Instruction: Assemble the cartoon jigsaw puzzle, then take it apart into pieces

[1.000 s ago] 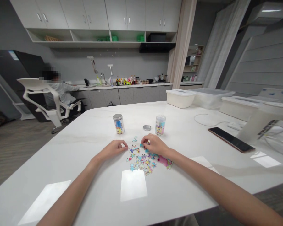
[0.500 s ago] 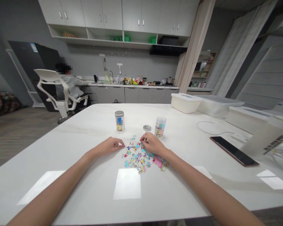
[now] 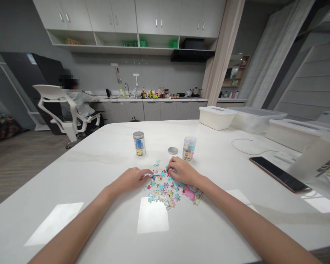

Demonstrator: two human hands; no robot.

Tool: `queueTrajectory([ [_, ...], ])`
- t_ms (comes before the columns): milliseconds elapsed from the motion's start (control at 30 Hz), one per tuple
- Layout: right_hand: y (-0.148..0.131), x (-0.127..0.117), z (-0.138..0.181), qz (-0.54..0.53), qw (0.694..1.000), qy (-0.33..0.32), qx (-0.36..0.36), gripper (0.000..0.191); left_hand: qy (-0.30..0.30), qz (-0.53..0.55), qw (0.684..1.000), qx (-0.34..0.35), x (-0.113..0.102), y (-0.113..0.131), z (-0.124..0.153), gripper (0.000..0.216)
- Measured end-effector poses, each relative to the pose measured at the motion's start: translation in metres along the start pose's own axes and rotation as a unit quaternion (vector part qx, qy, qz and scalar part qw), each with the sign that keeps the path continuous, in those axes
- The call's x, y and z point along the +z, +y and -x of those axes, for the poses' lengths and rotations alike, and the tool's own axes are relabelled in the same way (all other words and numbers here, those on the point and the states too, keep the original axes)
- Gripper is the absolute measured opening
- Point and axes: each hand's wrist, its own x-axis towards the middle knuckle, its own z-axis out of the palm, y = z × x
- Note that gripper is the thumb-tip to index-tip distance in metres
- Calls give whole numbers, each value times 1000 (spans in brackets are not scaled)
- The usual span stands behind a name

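Note:
A pile of small colourful puzzle pieces (image 3: 162, 189) lies on the white table (image 3: 104, 161), partly over a pink printed sheet (image 3: 194, 193). My left hand (image 3: 133, 178) rests at the pile's left edge, fingertips pinched on a piece. My right hand (image 3: 182, 171) sits at the pile's far right edge, fingers curled and pinching a piece. The two hands' fingertips are close together over the pile's far side.
Behind the pile stand a lidded jar (image 3: 139, 143), an open jar (image 3: 189, 148) and a loose metal lid (image 3: 172, 150). A phone (image 3: 279, 178), a white cable (image 3: 246, 146) and plastic boxes (image 3: 217, 117) lie to the right. A person sits in a white chair (image 3: 61, 113) at the back left.
My left hand has slid right, closer to the right hand over the pile. The camera view shifted slightly; the right hand stays at the pile.

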Motion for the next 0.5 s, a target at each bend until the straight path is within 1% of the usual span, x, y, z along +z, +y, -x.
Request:
queueTrajectory([
  [133, 6, -5, 0, 21, 1000, -11, -3, 20, 1, -25, 999, 36, 8, 15, -4, 40],
  [267, 12, -23, 1, -1, 999, -48, 6, 19, -6, -64, 996, 58, 12, 25, -8, 45],
  [333, 13, -35, 2, -13, 996, -83, 23, 15, -13, -68, 995, 66, 12, 25, -8, 44],
  [400, 13, -47, 4, -34, 989, -138, 42, 11, -16, -63, 995, 72, 12, 24, -8, 43],
  [467, 13, -55, 6, -40, 979, -191, 60, 13, -16, -66, 995, 71, 13, 24, -8, 41],
  [500, 13, -58, 8, -35, 975, -208, 68, 15, -17, -73, 995, 70, 13, 24, -9, 41],
])
